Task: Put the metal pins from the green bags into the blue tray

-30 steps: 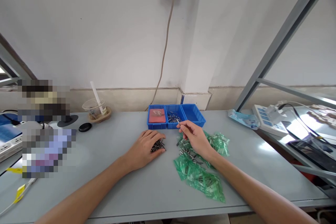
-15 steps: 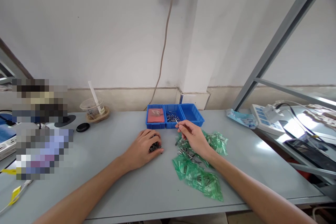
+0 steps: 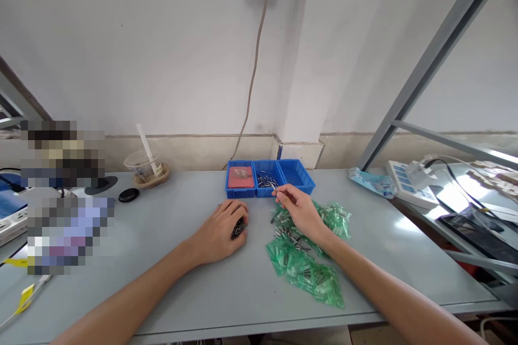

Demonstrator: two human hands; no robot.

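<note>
Grey bench (image 3: 182, 296) by a white wall (image 3: 182, 54), two hands among metal pins

Along the bench's back edge stand three joined blue bins (image 3: 240, 193), with pins (image 3: 265, 179) in the middle one. The left hand (image 3: 224, 229) curls around a dark pile (image 3: 238, 229) of pins. The right hand (image 3: 299, 210), fingertips narrowed, pinches a slim piece (image 3: 274, 188) near that bin's front rim. Green bags (image 3: 307, 276) lie toward the bench's front edge.

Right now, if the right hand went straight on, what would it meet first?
Probably the middle blue bin, its near rim or the metal pins inside; how high the right hand sits is unclear.
</note>
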